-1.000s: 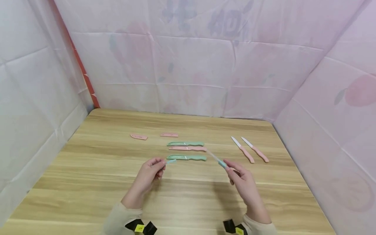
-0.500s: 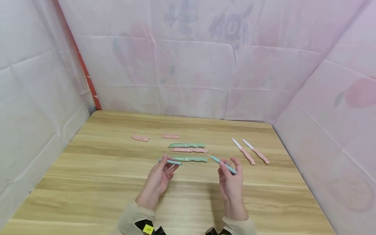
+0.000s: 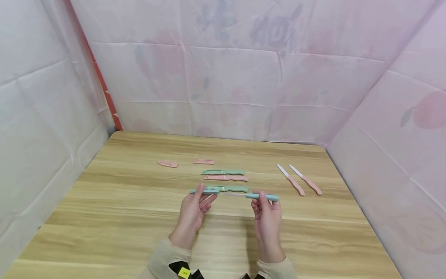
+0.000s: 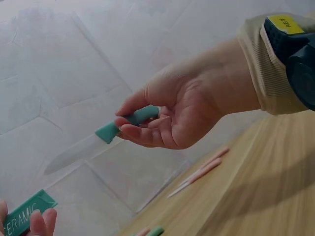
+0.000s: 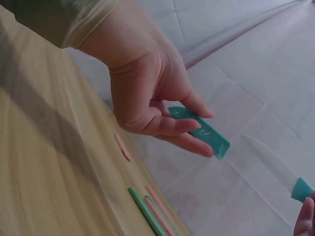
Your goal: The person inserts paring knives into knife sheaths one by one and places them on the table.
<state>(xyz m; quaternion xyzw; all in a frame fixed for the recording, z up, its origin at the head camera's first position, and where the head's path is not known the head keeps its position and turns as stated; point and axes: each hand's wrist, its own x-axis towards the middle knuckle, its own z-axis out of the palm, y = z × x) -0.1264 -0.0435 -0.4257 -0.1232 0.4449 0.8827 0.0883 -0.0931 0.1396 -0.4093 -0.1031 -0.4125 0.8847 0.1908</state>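
My left hand (image 3: 191, 213) pinches a teal blade sheath (image 3: 209, 192) between thumb and fingers. White lettering, partly hidden by fingers, marks the sheath in the left wrist view. My right hand (image 3: 268, 219) grips a matching teal paring knife (image 3: 263, 197) by its handle. Its pale blade (image 5: 270, 160) points left, toward the sheath's open end; a small gap between tip and sheath shows in both wrist views. Both things are held above the wooden table. Just behind them lies a sheathed green knife (image 3: 235, 189), its left end partly covered by my left hand and the teal sheath.
Beyond it lie a sheathed pink knife (image 3: 237, 178) and another sheathed green knife (image 3: 233, 172). Two pink sheaths (image 3: 168, 164) rest at the back left. Two bare pink-handled knives (image 3: 296, 186) lie at the right. Fabric walls (image 3: 226, 77) border the wooden table (image 3: 122, 217).
My right hand has moved left and turned the knife from slanting to nearly level, blade toward the sheath. My left hand has shifted right and turned the sheath level. The table items stay put.
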